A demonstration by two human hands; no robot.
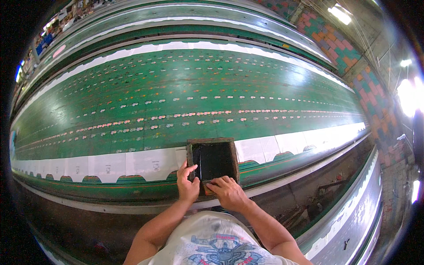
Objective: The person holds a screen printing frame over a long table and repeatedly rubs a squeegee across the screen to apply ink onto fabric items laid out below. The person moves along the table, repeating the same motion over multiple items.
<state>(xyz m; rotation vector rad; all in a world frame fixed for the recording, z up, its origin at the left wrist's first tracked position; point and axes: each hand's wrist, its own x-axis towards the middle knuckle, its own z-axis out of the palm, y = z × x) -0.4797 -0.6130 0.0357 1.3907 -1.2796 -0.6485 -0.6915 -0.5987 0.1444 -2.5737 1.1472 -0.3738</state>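
A printing screen (235,161) with a worn wooden frame and dark mesh lies over the row of white pieces in front of me. My left hand (188,182) grips the left side of its frame, with the index finger and thumb bent toward the inner edge. On the near side, my right hand (229,192) curls its fingers over the frame's edge. A small orange-brown patch shows beside those fingers; what it belongs to is unclear. White cut panels (150,164) with scalloped near edges extend left of the screen, several bearing a small dark print. More white panels (260,149) run to the right.
The long green table (185,128) carries rows of small pale and orange marks. White pieces (181,45) line its far edge. A metal rail (97,206) runs along the near side. Other long tables (344,225) stand behind right and beyond. Coloured paving (333,39) lies at right.
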